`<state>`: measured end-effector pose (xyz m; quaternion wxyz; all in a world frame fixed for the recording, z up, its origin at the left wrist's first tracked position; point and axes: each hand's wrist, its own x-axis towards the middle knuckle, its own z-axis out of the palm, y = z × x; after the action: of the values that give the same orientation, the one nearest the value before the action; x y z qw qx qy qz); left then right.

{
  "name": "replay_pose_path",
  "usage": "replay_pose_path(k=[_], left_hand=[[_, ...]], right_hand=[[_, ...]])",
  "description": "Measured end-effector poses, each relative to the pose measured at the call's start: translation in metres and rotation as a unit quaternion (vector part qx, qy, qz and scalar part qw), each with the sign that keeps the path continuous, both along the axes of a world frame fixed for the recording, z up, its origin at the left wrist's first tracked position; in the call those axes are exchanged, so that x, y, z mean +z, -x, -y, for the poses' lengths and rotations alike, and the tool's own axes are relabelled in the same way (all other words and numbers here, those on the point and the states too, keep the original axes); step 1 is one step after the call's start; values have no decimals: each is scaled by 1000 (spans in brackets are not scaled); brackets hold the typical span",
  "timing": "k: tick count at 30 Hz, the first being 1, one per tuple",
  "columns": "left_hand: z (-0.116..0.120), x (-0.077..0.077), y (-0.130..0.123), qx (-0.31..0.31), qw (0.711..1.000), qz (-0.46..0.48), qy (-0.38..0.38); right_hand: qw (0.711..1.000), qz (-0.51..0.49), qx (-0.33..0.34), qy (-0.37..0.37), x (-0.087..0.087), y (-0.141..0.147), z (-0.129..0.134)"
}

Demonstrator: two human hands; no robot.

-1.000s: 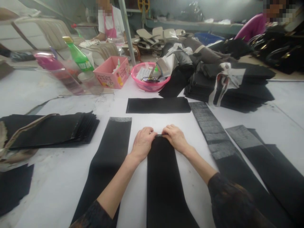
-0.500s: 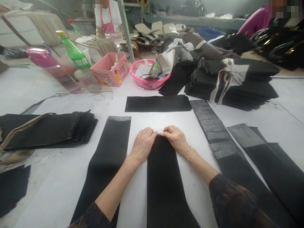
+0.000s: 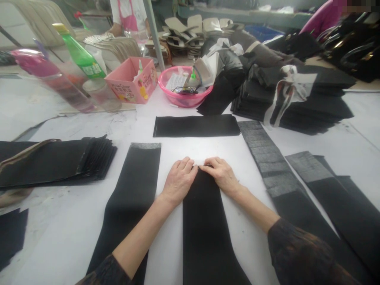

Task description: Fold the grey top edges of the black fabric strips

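Observation:
A long black fabric strip (image 3: pixel 204 229) lies lengthwise on the white table (image 3: pixel 59 237) in front of me. My left hand (image 3: pixel 178 180) and my right hand (image 3: pixel 221 176) press side by side on its far end, fingertips nearly touching, pinching the folded edge. Another black strip (image 3: pixel 130 198) with a grey end lies to the left. A shorter black strip (image 3: pixel 196 126) lies crosswise beyond my hands.
Grey-faced strips (image 3: pixel 267 166) lie at right. A stack of black pieces (image 3: pixel 59 162) sits at left, a heap of black fabric (image 3: pixel 291 99) at back right. A pink basin (image 3: pixel 184 91), pink box (image 3: pixel 130 81) and green bottle (image 3: pixel 80 53) stand behind. Other people work at the far tables.
My hands have drawn closer together on the strip's far end. The view has tilted down slightly.

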<state>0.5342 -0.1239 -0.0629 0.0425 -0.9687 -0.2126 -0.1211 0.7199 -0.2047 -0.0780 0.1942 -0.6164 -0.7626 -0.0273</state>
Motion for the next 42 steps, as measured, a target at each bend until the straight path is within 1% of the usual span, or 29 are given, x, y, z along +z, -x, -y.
replay_pose_path(k=[4,7,14,16,25,31,34,37,39,42], left_hand=[[-1,3,-2,-27,999,-24,-12],[-2,4,-3,-33,999,-24,-16],[-1,4,-3,-30,999,-26,-25],[-1,4,-3,-31,999,-26,-24],[-2,3,-4,-33,999,-31,-19],[-1,5,-6,-42,998,-42,-25],[0,6,-6,-42,997,-50,-31],[1,6,-7,-42,997,-55,-35],[1,7,-7,-42,997,-54,-36],[1,7,-7,-41,997,-58,-41]], right_hand=[[1000,24,-1,7,3,4,3],[1000,29,-3,8,4,6,4],[998,-59,-37,7,3,0,7],[997,-68,-42,4,3,-1,7],[1000,8,-8,-3,4,-2,10],[999,38,-16,-1,7,2,11],[1000,10,-23,-1,5,0,12],[996,-72,-56,-3,3,-7,13],[991,-108,-73,0,3,-12,14],[994,-90,-60,10,3,-17,15]])
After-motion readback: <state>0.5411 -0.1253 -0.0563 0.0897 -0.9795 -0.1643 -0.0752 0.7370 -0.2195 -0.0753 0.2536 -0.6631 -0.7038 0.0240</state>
